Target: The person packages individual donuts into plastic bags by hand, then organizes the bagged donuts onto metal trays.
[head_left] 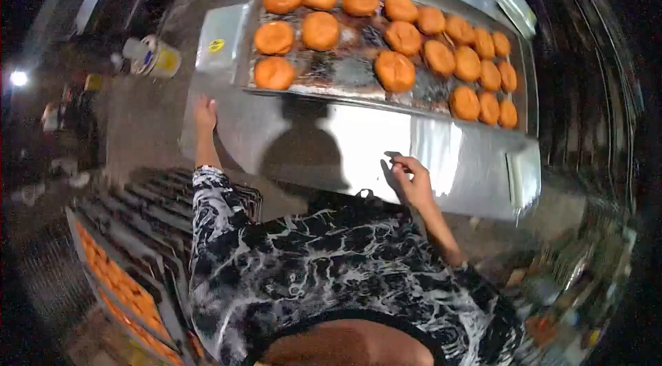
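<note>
Golden-brown round buns lie in uneven rows on a large metal baking tray. The tray rests on a shiny metal table. My left hand is at the table's left edge, below the tray's near left corner, with its short visible fingers loosely extended and nothing seen in them. Over the near part of the table is my right hand, thumb and fingers curled together in a pinch. A small dark shape shows at its fingertips, and I cannot tell whether it is a held thing or shadow.
At the lower left stands a rack of stacked trays, the outer one holding more buns. A white bucket with a yellow label sits on the floor at left. Metal brackets stand at the table's corners.
</note>
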`<state>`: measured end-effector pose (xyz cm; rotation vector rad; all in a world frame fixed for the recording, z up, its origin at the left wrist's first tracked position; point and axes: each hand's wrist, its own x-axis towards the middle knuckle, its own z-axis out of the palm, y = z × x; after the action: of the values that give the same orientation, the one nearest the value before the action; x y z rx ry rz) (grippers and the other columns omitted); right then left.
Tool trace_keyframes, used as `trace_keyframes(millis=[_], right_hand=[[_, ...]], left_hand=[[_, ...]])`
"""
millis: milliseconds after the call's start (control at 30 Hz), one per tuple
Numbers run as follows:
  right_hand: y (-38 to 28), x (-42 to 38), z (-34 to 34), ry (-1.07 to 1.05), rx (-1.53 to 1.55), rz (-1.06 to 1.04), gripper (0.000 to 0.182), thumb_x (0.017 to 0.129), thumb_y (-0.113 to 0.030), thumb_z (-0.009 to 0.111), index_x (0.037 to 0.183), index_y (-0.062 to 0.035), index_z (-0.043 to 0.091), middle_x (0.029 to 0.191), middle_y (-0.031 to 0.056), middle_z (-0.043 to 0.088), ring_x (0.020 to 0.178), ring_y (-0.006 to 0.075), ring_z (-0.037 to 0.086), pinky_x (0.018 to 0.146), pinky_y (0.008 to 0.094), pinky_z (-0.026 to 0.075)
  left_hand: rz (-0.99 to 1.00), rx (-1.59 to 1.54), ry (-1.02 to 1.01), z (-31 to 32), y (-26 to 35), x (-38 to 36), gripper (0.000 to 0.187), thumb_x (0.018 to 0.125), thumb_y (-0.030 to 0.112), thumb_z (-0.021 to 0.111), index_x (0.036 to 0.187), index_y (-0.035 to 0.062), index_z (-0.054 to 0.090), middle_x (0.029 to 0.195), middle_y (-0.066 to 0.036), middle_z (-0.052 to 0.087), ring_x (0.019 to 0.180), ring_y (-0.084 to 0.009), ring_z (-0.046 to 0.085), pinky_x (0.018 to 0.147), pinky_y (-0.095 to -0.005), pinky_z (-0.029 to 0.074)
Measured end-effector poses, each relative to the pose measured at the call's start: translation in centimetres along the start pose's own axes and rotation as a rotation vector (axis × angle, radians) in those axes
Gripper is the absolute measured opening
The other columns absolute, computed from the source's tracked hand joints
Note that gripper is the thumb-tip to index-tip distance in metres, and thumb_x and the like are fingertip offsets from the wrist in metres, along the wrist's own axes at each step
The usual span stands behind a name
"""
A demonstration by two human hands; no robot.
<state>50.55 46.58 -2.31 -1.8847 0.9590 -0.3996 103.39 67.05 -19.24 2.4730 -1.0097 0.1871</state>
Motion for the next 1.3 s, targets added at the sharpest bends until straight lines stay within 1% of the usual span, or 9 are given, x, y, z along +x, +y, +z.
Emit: trace_keyframes(millis=[100, 233, 533, 933, 1000, 1067, 1133, 1233, 1300], right_hand=[[-1.8, 0.1, 0.1, -0.119, 0.001, 0.037, 0.021, 0.078, -0.010, 0.055, 0.096, 0.0014, 0.055, 0.082, 0.0123, 0.057, 0.078, 0.0220, 0.056, 0.070, 0.0309, 0.046], [-2.5, 0.7, 1.2, -0.223, -0.084, -0.179, 0.023, 0.076, -0.013, 0.058, 0.095, -0.0001, 0.055, 0.089, 0.0146, 0.056, 0.081, 0.0297, 0.055, 0.073, 0.0347, 0.044], [-2.3, 2.0, 0.0, -0.084, -0.159, -0.495, 0.027, 0.073, -0.013, 0.057, 0.098, -0.0037, 0.053, 0.093, 0.0153, 0.053, 0.087, 0.0309, 0.050, 0.077, 0.0349, 0.042], [-1.8, -1.3, -1.4, 0.250, -0.247, 0.172, 0.021, 0.082, -0.018, 0.050, 0.097, -0.0034, 0.050, 0.067, 0.0174, 0.057, 0.057, 0.0348, 0.056, 0.048, 0.0402, 0.043], [-1.9, 1.6, -2.4, 0.031, 1.161, 0.451, 0.032, 0.084, -0.017, 0.049, 0.113, -0.0036, 0.046, 0.089, 0.0139, 0.059, 0.076, 0.0247, 0.058, 0.056, 0.0302, 0.045], [-4.1, 4.7, -3.7, 0.118, 1.140, 0.314, 0.045, 0.087, -0.027, 0.045, 0.126, -0.0068, 0.035, 0.111, 0.0118, 0.051, 0.094, 0.0180, 0.051, 0.070, 0.0251, 0.043], [-8.1, 6.5, -1.7, 0.066, 1.561, -0.114, 0.054, 0.087, -0.041, 0.038, 0.129, -0.0073, 0.029, 0.117, 0.0138, 0.047, 0.095, 0.0191, 0.050, 0.079, 0.0295, 0.042], [-8.2, 5.2, 1.5, -0.226, 1.588, 0.355, 0.046, 0.088, -0.034, 0.037, 0.126, -0.0070, 0.035, 0.114, 0.0119, 0.050, 0.098, 0.0219, 0.051, 0.086, 0.0344, 0.039], [-7.3, 6.6, 2.0, -0.325, 1.268, 0.283, 0.049, 0.081, -0.028, 0.054, 0.120, -0.0010, 0.041, 0.108, 0.0124, 0.053, 0.091, 0.0234, 0.052, 0.078, 0.0325, 0.042]], left_hand=[[-0.405, 0.076, -0.039, -2.7, 5.0, 1.1, 0.027, 0.081, 0.022, 0.050, 0.091, -0.0020, 0.058, 0.092, -0.020, 0.056, 0.088, -0.0344, 0.052, 0.075, -0.0404, 0.041], [-0.039, 0.236, -0.076, -4.3, 11.3, -0.8, 0.023, 0.081, 0.021, 0.051, 0.086, 0.0002, 0.060, 0.074, -0.016, 0.058, 0.071, -0.0292, 0.056, 0.064, -0.0375, 0.043], [-0.284, -1.376, -0.821, -5.5, 40.1, -14.9, 0.024, 0.085, 0.021, 0.050, 0.093, 0.0018, 0.062, 0.083, -0.006, 0.063, 0.077, -0.0088, 0.055, 0.066, -0.0225, 0.043], [0.092, -1.092, -0.453, -7.9, 45.3, -13.8, 0.009, 0.069, 0.010, 0.061, 0.073, 0.0019, 0.060, 0.064, -0.007, 0.057, 0.057, -0.0154, 0.052, 0.053, -0.0256, 0.041], [0.126, -1.142, -0.450, -9.0, 45.5, -12.8, 0.006, 0.069, 0.006, 0.060, 0.073, 0.0026, 0.060, 0.065, -0.007, 0.055, 0.059, -0.0163, 0.051, 0.054, -0.0265, 0.040], [0.352, -1.147, -0.478, -10.1, 45.8, -12.5, 0.006, 0.069, 0.006, 0.060, 0.071, 0.0010, 0.058, 0.063, -0.008, 0.054, 0.058, -0.0162, 0.051, 0.055, -0.0265, 0.040], [0.041, -1.607, -0.245, -6.5, 45.5, -12.6, 0.021, 0.078, 0.014, 0.056, 0.095, 0.0020, 0.052, 0.081, -0.005, 0.056, 0.070, -0.0133, 0.051, 0.062, -0.0245, 0.041], [-0.628, -2.066, -0.714, -8.1, 42.4, -8.6, 0.038, 0.082, 0.032, 0.049, 0.103, 0.0014, 0.044, 0.095, -0.007, 0.051, 0.081, -0.0166, 0.053, 0.072, -0.0277, 0.045], [-0.481, -1.968, -0.620, -7.4, 39.2, -7.2, 0.045, 0.081, 0.031, 0.050, 0.115, 0.0020, 0.039, 0.099, -0.009, 0.050, 0.086, -0.0192, 0.053, 0.077, -0.0293, 0.045]])
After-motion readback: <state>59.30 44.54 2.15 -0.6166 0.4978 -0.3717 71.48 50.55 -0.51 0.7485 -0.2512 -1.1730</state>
